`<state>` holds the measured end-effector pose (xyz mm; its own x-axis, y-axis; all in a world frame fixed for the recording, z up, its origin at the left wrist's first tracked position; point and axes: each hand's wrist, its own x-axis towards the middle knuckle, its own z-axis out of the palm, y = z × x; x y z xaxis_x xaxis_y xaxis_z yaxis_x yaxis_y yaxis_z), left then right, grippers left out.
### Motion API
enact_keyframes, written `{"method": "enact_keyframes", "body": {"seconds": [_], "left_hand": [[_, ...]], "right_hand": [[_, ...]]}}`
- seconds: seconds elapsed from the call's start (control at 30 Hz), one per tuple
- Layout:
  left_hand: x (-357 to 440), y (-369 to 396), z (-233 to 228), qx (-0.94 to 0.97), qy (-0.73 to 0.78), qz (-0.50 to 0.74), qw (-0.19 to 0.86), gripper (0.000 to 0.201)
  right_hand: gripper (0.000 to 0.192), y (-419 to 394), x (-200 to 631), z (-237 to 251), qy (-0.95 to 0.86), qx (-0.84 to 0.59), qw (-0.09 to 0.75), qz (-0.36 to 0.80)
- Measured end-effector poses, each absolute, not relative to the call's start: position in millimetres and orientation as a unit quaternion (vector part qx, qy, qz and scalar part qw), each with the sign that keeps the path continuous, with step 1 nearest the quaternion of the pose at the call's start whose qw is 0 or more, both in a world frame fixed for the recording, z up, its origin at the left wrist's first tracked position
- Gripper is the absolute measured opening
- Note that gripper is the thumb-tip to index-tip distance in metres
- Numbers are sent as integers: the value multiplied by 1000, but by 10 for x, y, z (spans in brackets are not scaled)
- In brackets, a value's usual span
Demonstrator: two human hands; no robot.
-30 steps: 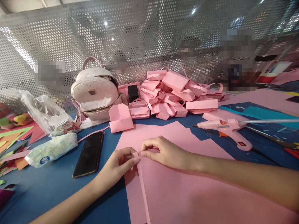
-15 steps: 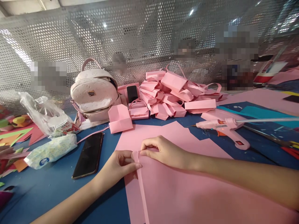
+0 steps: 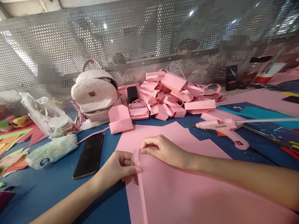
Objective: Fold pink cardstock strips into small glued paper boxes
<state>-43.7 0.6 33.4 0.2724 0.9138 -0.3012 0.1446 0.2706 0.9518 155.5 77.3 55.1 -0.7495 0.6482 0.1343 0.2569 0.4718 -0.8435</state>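
My left hand (image 3: 123,168) pinches a narrow pink paper strip (image 3: 142,196) between thumb and fingers, close to its upper end. The strip runs down toward the bottom of the view, over a large pink paper sheet (image 3: 191,189). Just right of it, my right hand (image 3: 163,152) is closed, with thumb and index fingertip together at the pink paper beside the strip's top. Whether the strip is a folded edge or a separate piece, I cannot tell. Both forearms reach across the blue table (image 3: 58,196).
A dark phone (image 3: 88,155) and a tissue pack (image 3: 51,151) lie at left. Behind stand a pale backpack (image 3: 95,93), a folded pink paper piece (image 3: 120,119) and a heap of pink paper bags (image 3: 168,93). A pink glue gun (image 3: 224,126) lies at right, near red-handled pliers (image 3: 289,152).
My left hand has slid slightly down along the strip, so more of its upper end shows. My right hand has barely moved.
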Motion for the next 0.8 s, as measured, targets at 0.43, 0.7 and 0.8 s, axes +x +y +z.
{"method": "enact_keyframes", "body": {"seconds": [0.43,0.7,0.8], "left_hand": [[-451,4,382,512,506,307,623,29],[-440,-13,381,516,513,318,608,35],[-438,-18,394,529,514,300,604,32]], "right_hand": [[26,818,1569,511,-819,-270,256,436],[29,859,1572,487,-815,-277,269,431],[29,868,1573,476,-817,-285,268,425]]}}
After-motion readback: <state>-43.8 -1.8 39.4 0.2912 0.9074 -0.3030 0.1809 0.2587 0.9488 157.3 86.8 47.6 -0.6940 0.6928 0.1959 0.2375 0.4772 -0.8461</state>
